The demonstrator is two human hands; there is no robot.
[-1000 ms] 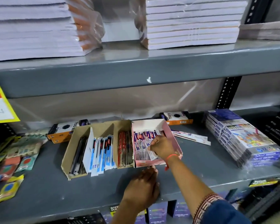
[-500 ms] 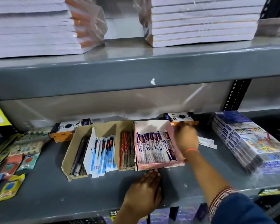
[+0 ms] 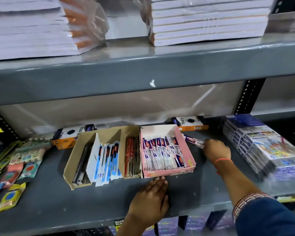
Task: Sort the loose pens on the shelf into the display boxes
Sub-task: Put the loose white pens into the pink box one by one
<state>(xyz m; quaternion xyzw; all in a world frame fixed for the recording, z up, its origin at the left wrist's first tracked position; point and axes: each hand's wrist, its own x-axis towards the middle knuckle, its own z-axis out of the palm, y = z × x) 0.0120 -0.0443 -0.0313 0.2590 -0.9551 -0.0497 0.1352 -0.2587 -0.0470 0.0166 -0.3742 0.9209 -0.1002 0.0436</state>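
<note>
A pink display box [image 3: 189,151] sits mid-shelf, filled with white-and-purple packaged pens [image 3: 162,152]. To its left a brown cardboard box [image 3: 70,160] has compartments of dark pens, blue-and-white packs [image 3: 107,155] and red pens [image 3: 132,155]. Just right of the pink box, my right hand [image 3: 216,149] is closed on a few loose packaged pens [image 3: 192,141] lying on the shelf. My left hand [image 3: 151,200] rests flat on the shelf, fingertips against the pink box's front edge.
A wrapped stack of blue notebooks [image 3: 262,145] stands at the right. Two orange-and-white pen cartons [image 3: 190,123] [image 3: 70,135] lie at the back. Small packets [image 3: 15,167] cover the left end. The upper shelf [image 3: 143,74] overhangs, loaded with book stacks.
My right hand left the pink box, reached right behind it, and now grips loose pens beside the box. My left hand stayed put.
</note>
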